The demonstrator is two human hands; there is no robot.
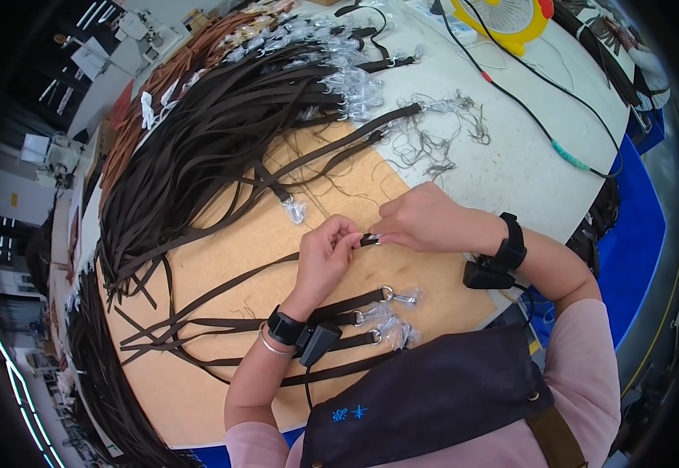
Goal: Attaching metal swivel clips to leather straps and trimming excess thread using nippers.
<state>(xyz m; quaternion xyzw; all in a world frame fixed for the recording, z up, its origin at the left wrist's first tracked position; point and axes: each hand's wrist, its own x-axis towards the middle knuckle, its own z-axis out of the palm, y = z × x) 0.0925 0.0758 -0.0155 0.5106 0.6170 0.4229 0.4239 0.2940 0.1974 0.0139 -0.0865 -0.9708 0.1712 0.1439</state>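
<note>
My left hand (328,253) is closed in a pinch on a long dark brown strap (238,285), near its far end. At that same end, the fingertips of my right hand (417,222) press together around the strap, where a small shiny bit shows. The fingers hide most of the strap's end. From my left hand the strap trails down and left across a tan board (222,413). Nearer to me lie several similar straps, with metal clasps (406,298) partly wrapped in clear plastic.
A large heap of dark straps (199,132) covers the left and back, with plastic-wrapped ends (355,90). Loose threads (433,140) lie on the whitish table (511,148). A yellow-rimmed fan (511,23) and a black cable (538,121) are at the back right. Wristbands with small devices and cables circle both wrists.
</note>
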